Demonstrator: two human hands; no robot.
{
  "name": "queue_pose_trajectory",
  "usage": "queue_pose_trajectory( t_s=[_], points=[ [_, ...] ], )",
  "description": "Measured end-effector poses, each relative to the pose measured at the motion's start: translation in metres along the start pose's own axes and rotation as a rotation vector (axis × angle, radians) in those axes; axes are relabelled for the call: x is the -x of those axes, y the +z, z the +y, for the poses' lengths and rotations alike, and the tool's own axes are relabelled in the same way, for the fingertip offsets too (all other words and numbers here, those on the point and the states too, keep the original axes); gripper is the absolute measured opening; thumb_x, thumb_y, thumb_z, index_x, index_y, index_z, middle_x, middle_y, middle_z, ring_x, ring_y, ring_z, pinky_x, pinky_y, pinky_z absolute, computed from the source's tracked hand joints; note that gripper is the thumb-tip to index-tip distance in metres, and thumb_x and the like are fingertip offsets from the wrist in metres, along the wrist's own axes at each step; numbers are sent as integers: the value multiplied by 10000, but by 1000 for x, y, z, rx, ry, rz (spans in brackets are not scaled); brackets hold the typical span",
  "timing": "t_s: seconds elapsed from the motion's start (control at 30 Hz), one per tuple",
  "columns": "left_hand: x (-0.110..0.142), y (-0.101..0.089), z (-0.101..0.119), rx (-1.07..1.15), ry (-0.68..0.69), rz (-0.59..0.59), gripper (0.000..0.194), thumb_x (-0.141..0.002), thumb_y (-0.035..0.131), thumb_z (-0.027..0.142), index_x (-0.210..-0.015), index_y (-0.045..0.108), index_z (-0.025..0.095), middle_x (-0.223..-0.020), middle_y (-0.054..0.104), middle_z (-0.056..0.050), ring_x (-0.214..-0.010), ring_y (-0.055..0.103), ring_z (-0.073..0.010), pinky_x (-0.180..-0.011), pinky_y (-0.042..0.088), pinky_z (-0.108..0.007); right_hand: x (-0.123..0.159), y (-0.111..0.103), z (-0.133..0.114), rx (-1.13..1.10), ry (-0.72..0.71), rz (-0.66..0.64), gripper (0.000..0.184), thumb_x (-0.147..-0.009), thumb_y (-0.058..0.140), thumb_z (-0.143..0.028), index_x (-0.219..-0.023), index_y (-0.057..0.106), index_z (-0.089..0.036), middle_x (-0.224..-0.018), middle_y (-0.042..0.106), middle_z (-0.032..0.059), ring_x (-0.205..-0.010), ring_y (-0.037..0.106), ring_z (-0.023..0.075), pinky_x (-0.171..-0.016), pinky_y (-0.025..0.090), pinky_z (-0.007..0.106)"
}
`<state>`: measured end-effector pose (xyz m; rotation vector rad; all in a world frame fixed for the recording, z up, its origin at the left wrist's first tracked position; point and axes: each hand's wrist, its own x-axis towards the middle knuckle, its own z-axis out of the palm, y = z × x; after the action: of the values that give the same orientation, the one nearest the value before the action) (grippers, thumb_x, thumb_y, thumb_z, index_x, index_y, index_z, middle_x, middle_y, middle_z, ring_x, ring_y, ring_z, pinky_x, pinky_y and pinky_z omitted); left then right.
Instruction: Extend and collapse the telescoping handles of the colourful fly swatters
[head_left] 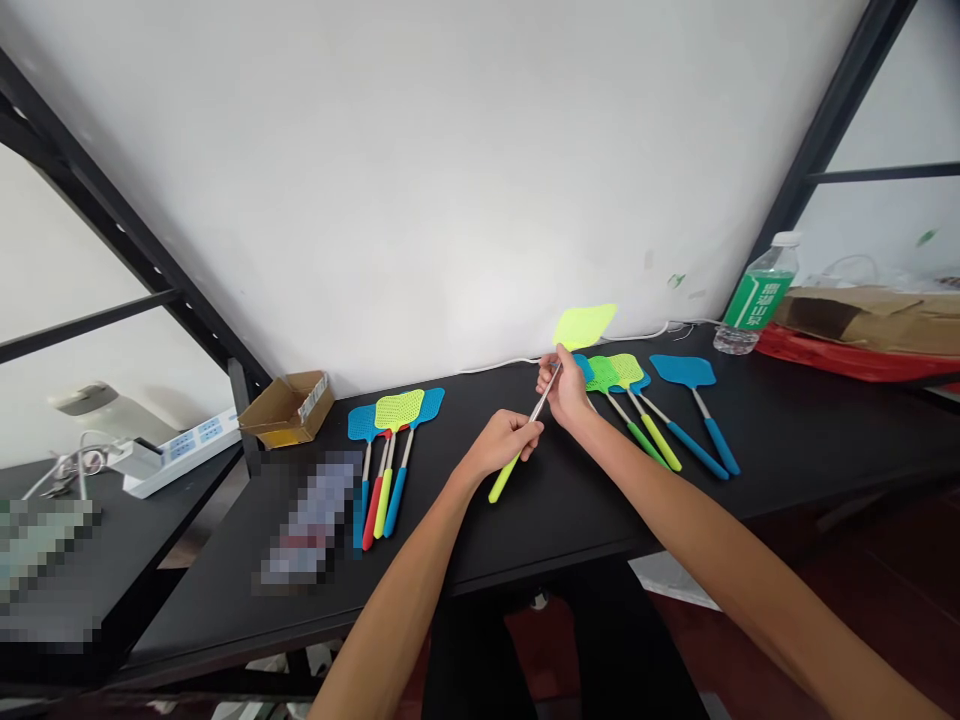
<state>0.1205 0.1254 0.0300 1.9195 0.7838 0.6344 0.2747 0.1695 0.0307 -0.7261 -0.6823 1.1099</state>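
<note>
A yellow-green fly swatter [585,326] is held tilted above the black table, its paddle up towards the wall. My left hand [508,441] is closed round the metal rod just above the yellow grip. Higher up, close to the paddle, my right hand [564,385] is closed on the same swatter. To the left lies a group of blue, red and yellow fly swatters [399,410], their paddles overlapping. Partly behind my right hand lie more blue, green and yellow swatters [626,370]. One blue fly swatter [684,371] rests apart at the right.
A small open cardboard box [289,410] and a white power strip [187,452] stand on the left. A bottle with a green label [759,295] stands at the back right, beside cardboard on red plastic [870,330]. Black metal posts [840,110] frame both sides of the table [465,545].
</note>
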Motion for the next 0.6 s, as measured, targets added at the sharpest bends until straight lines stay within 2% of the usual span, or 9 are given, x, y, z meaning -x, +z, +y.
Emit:
queue_pose_trajectory(
  t_s=[0.1,0.2,0.27,0.33,0.43,0.6],
  points=[
    [0,-3,-2,-165,1,80,395,-920,481,444,-648,580,177,-515,567,6,-484,452,-114,-572,346,-235,0,0,-3,-35,-7,23,514,-860,526,-667,-633,517,-205,-493,393,-30,-439,343,99,-432,329,255],
    [1,-6,-5,-488,-7,224,376,-934,483,448,-673,580,195,-591,598,-15,-581,537,-154,-610,333,-249,1,0,-4,-37,2,44,544,-871,489,-692,-621,498,-209,-473,417,-24,-431,379,102,-427,352,254],
    [2,-9,-6,-704,-55,308,368,-938,485,462,-688,578,209,-655,614,-30,-664,582,-185,-621,320,-257,1,1,-3,-62,7,56,547,-870,495,-689,-611,495,-207,-464,435,-26,-416,388,94,-409,340,244],
    [3,-11,-7,-847,-120,342,371,-948,464,490,-722,590,224,-717,636,-41,-737,614,-212,-627,324,-263,1,1,-3,-102,-3,68,553,-874,497,-679,-595,498,-201,-455,439,-31,-398,379,82,-388,315,231],
    [4,-15,-10,-940,-200,342,379,-954,434,526,-779,615,243,-794,668,-55,-810,643,-244,-638,354,-277,-1,0,-5,-151,-13,109,557,-901,474,-650,-579,500,-195,-435,429,-37,-374,361,70,-366,289,216],
    [3,-20,-14,-962,-283,386,326,-931,470,501,-810,639,249,-840,693,-65,-853,662,-261,-645,389,-290,-6,-4,-10,-213,1,230,519,-966,406,-537,-588,497,-194,-429,419,-45,-358,350,60,-353,284,196]
  ],
)
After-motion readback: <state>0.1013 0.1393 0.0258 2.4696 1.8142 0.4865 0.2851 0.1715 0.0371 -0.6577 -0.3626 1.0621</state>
